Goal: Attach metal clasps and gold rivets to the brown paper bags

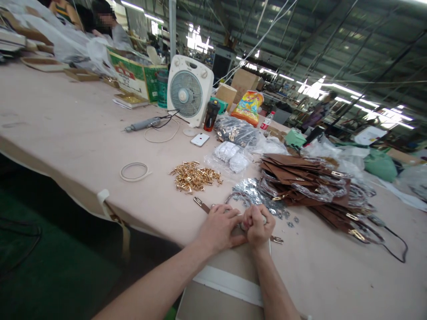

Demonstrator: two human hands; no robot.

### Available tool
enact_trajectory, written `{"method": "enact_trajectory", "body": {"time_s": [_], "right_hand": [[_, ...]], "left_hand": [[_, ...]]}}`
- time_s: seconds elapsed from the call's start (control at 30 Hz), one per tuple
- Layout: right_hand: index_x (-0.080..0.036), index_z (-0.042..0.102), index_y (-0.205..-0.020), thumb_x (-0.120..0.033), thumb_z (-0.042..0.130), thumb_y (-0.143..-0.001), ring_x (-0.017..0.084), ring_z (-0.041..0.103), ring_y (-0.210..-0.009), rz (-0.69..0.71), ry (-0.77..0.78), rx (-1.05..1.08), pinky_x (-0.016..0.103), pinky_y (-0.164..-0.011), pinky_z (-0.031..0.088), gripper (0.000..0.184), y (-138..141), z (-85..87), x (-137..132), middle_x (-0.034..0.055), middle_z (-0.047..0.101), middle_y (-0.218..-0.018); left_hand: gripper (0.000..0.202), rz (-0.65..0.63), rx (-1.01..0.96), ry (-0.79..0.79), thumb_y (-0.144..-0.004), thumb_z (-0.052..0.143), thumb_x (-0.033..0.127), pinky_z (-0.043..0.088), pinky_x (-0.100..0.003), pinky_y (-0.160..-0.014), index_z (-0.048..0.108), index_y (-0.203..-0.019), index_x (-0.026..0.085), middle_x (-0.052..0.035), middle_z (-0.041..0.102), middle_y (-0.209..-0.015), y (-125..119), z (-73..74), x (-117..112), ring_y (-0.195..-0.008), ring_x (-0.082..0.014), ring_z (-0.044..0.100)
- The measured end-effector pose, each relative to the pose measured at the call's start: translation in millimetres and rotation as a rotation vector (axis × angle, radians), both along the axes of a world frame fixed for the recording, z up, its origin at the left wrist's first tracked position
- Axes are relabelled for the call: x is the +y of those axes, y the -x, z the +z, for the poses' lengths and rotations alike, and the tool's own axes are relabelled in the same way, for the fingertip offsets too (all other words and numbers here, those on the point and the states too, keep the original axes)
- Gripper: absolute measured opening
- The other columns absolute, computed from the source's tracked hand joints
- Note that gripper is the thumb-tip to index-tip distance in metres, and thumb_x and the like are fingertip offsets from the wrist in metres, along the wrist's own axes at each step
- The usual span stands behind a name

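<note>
My left hand [220, 227] lies palm down over a brown bag strap, its fingers stretched out and the thumb apart. Metal fittings show at the strap's two ends: a left fitting [202, 205] and a right fitting [276, 240]. My right hand [259, 226] is closed in a fist against the left fingertips, around a tool with a pale handle [264, 219]; the rest of the tool is hidden. Under both hands is a beige bag or padded block [242, 262] with a white band [230, 284]. Just beyond lie small silver metal plates [248, 189] and a pile of gold fasteners [191, 177].
Brown bag pieces [300, 180] with wrapped straps are stacked at right. A tape ring [134, 171], a grey electric screwdriver [143, 124], a phone [199, 139], a fan [189, 91] and a dark bottle [211, 115] stand or lie farther back. The table edge [83, 200] is at left.
</note>
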State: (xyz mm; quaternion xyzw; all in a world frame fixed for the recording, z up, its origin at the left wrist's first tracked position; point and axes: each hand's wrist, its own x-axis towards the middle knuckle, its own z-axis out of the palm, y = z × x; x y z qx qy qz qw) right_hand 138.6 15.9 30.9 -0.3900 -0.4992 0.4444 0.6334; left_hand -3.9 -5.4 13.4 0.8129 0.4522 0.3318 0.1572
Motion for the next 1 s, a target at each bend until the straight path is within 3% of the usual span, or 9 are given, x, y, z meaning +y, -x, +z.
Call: {"method": "enact_trajectory", "body": {"time_s": [0.1, 0.23, 0.3, 0.43, 0.5, 0.67, 0.87, 1.0], "right_hand": [[-0.022, 0.047, -0.063, -0.042, 0.068, -0.097, 0.008, 0.031, -0.039, -0.045, -0.070, 0.058, 0.021, -0.037, 0.023, 0.045, 0.8, 17.8, 6.4, -0.0078, 0.036, -0.051], [-0.022, 0.047, -0.064, -0.040, 0.066, -0.099, 0.007, 0.031, -0.039, -0.060, -0.210, 0.098, 0.020, -0.038, 0.024, 0.044, 1.7, 34.7, 3.7, -0.0076, 0.035, -0.052], [-0.022, 0.046, -0.063, -0.040, 0.066, -0.100, 0.008, 0.033, -0.040, -0.061, -0.237, 0.052, 0.021, -0.039, 0.026, 0.045, 3.1, 31.0, 2.1, -0.0069, 0.036, -0.052], [-0.022, 0.044, -0.061, -0.043, 0.065, -0.100, 0.008, 0.034, -0.039, -0.046, -0.118, -0.098, 0.022, -0.039, 0.024, 0.049, 4.4, 15.1, 6.0, -0.0063, 0.038, -0.049], [-0.022, 0.043, -0.060, -0.042, 0.065, -0.101, 0.008, 0.032, -0.038, -0.045, -0.126, -0.111, 0.022, -0.038, 0.022, 0.050, 4.0, 17.5, 8.2, -0.0067, 0.038, -0.049], [-0.022, 0.043, -0.065, -0.034, 0.063, -0.102, 0.008, 0.035, -0.040, -0.039, -0.319, -0.015, 0.021, -0.040, 0.027, 0.044, 5.4, 34.2, 4.8, -0.0080, 0.037, -0.053], [-0.022, 0.043, -0.065, -0.037, 0.062, -0.103, 0.008, 0.033, -0.039, -0.027, -0.139, -0.075, 0.021, -0.039, 0.026, 0.044, 3.9, 0.3, 6.0, -0.0084, 0.038, -0.050], [-0.021, 0.042, -0.064, -0.033, 0.064, -0.101, 0.007, 0.033, -0.039, -0.058, -0.174, 0.010, 0.019, -0.038, 0.027, 0.044, -2.9, 2.2, 6.4, -0.0084, 0.038, -0.051]], "left_hand": [[0.054, 0.026, -0.003, 0.003, -0.083, 0.082, 0.057, 0.038, -0.047, -0.109, 0.065, -0.126, 0.029, -0.0034, 0.071, -0.127, 0.6, -1.1, -0.4, -0.125, -0.0298, 0.056], [0.061, 0.036, -0.005, 0.006, -0.081, 0.081, 0.061, 0.038, -0.048, -0.109, 0.063, -0.131, 0.029, -0.0048, 0.069, -0.131, 0.3, -4.2, 0.1, -0.126, -0.0307, 0.056], [0.059, 0.038, -0.002, 0.007, -0.082, 0.081, 0.061, 0.037, -0.048, -0.109, 0.064, -0.128, 0.029, -0.0047, 0.070, -0.129, 0.2, -4.7, 0.3, -0.126, -0.0306, 0.056], [0.049, 0.042, 0.011, 0.002, -0.084, 0.079, 0.061, 0.038, -0.047, -0.109, 0.068, -0.119, 0.029, -0.0037, 0.072, -0.122, 0.2, -4.1, 0.5, -0.125, -0.0298, 0.056], [0.051, 0.046, 0.023, 0.007, -0.083, 0.079, 0.062, 0.038, -0.047, -0.108, 0.067, -0.120, 0.028, -0.0036, 0.072, -0.123, 0.1, -4.0, 0.5, -0.125, -0.0298, 0.056], [0.060, 0.049, 0.042, 0.032, -0.080, 0.082, 0.063, 0.037, -0.046, -0.108, 0.064, -0.126, 0.028, -0.0025, 0.072, -0.125, 0.2, -3.9, 1.0, -0.125, -0.0290, 0.056], [0.046, 0.044, 0.048, 0.033, -0.086, 0.076, 0.063, 0.038, -0.044, -0.106, 0.068, -0.113, 0.027, -0.0021, 0.073, -0.120, 1.0, -2.2, 2.4, -0.124, -0.0276, 0.056], [0.054, 0.073, 0.054, 0.045, -0.082, 0.078, 0.067, 0.038, -0.046, -0.104, 0.069, -0.118, 0.028, -0.0012, 0.074, -0.119, -2.5, -2.1, 3.9, -0.121, -0.0278, 0.058]]}}
